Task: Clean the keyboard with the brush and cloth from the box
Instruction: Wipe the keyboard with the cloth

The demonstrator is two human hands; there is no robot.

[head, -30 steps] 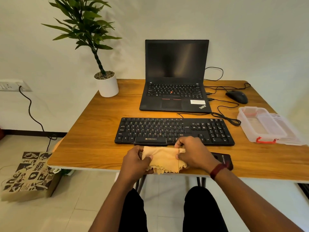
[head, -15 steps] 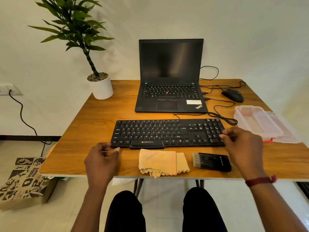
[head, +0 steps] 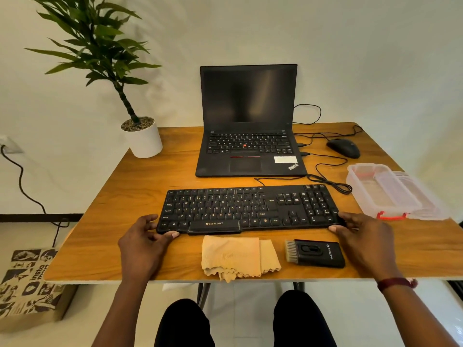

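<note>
Keyboard [head: 250, 209] ends apparently gripped: left hand [head: 144, 244], right hand [head: 363, 239].

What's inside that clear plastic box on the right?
The clear box looks empty, its lid off beside it. The cloth and brush lie out on the desk. Hazy walls could hide something small.

Black keyboard [head: 248, 209] – peach cloth [head: 238, 256] – black brush [head: 315, 252]

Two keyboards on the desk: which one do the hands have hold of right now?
The standalone Zebronics keyboard, gripped at its ends by the left hand and right hand. The laptop behind it, with its built-in keys, is untouched.
</note>
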